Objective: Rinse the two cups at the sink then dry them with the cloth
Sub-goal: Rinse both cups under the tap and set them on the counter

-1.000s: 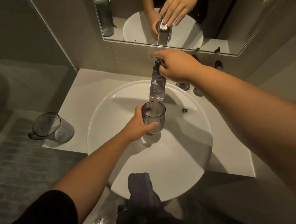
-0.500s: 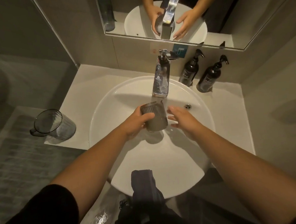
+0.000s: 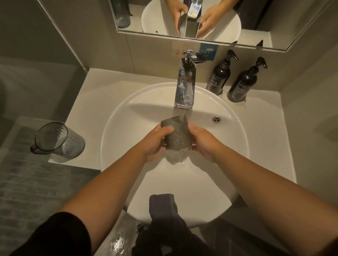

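A grey ribbed cup [image 3: 177, 136] is tilted over the white round sink [image 3: 125, 118], under the water running from the chrome tap [image 3: 185, 89]. My left hand [image 3: 155, 142] grips its left side and my right hand [image 3: 204, 141] presses against its right side. Water spills from the cup into the basin. A second grey cup with a handle [image 3: 58, 142] stands upright on the counter's left corner, apart from both hands. A dark cloth [image 3: 164, 208] hangs over the sink's near rim.
Two dark pump bottles [image 3: 219, 76] [image 3: 244, 83] stand on the counter at the back right. A mirror [image 3: 198, 15] hangs above the tap. The overflow hole [image 3: 216, 119] lies right of the stream. A grey mat [image 3: 22, 190] covers the floor at left.
My right hand left the tap lever, came down into the basin and closed on the cup's right side. The cup tipped from upright to tilted, and water now pours out.
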Demonstrator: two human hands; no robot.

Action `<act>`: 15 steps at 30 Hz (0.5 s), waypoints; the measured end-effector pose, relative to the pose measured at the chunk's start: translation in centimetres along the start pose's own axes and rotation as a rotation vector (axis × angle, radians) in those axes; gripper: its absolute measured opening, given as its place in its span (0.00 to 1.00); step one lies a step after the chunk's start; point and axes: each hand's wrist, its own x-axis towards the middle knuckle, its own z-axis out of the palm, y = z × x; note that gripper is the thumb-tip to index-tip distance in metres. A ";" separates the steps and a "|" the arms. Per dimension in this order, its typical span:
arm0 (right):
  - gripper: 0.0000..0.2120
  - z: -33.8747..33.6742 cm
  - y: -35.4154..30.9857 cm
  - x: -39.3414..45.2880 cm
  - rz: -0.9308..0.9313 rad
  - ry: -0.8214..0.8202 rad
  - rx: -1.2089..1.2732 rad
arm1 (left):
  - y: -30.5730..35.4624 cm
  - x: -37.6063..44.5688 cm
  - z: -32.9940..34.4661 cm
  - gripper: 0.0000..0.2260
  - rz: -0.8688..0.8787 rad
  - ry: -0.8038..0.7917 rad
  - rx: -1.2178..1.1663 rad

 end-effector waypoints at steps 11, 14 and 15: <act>0.22 0.5 0.7 0.6 0.009 0.025 0.082 | -0.3 0.3 2.5 0.18 -0.087 0.189 -0.149; 0.24 0.6 0.7 0.6 0.059 0.081 0.036 | -0.2 0.8 3.2 0.22 -0.120 0.310 0.049; 0.25 0.7 0.6 0.5 0.078 0.095 0.015 | -0.3 1.0 3.3 0.25 -0.142 0.350 0.115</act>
